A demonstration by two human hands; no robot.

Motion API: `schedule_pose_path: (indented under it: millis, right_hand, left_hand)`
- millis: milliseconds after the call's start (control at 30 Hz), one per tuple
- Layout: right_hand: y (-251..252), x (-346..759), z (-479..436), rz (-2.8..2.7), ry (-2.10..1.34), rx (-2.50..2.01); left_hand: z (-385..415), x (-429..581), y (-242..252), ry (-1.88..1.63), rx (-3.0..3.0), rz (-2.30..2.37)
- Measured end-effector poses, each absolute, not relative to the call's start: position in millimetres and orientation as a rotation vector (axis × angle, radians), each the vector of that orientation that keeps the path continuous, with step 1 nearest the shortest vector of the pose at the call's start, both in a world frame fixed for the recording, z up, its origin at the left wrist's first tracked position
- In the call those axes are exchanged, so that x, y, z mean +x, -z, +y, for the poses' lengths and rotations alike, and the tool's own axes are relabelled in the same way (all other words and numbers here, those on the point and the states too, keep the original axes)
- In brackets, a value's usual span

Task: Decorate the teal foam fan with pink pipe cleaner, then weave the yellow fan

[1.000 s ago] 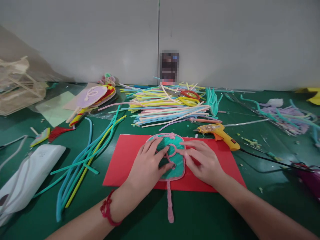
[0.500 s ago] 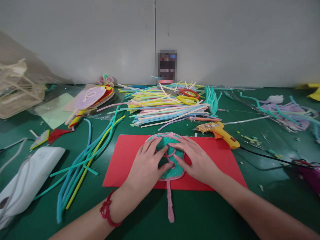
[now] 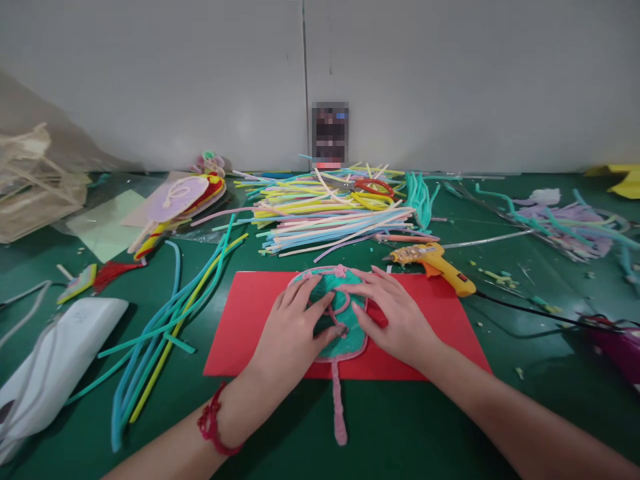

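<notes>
A teal fan-shaped felt piece [image 3: 353,339] edged with pink pipe cleaner lies on a red sheet [image 3: 240,320]. Its twisted pink handle [image 3: 339,407] hangs off the sheet toward me. My left hand [image 3: 290,333] lies flat on the fan's left half, fingers spread, thumb pressing a pink pipe-cleaner loop at the middle. My right hand [image 3: 395,320] rests on the fan's right side, fingers stretched out and pressing the same loop. Neither hand grips anything.
A yellow glue gun [image 3: 434,260] with a black cord lies right of the sheet. A heap of coloured pipe cleaners [image 3: 330,210] sits behind. Long teal and yellow strands [image 3: 165,320] and a white object [image 3: 55,360] lie left. Finished fans [image 3: 177,200] are at back left.
My right hand has slid left from the fan's right edge onto its middle, fingers now flatter on the pink loop. My left hand has hardly moved.
</notes>
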State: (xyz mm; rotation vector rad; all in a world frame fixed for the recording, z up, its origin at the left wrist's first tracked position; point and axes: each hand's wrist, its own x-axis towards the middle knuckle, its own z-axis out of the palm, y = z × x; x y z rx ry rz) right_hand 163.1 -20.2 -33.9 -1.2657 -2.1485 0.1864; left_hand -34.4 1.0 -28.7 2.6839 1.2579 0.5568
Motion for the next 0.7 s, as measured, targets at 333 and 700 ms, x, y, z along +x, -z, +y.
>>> schedule_pose_path:
  millis: [333, 700]
  right_hand:
    - [33.5, 164.0, -19.7, -2.025, -0.069, -1.173]
    - [27.5, 163.0, -21.7, -2.006, -0.025, -1.133]
  left_hand:
    - [0.0, -34.2, 27.8, -0.568, 2.671, 1.265]
    - [0.4, -33.9, 27.3, -0.537, 2.658, 1.265]
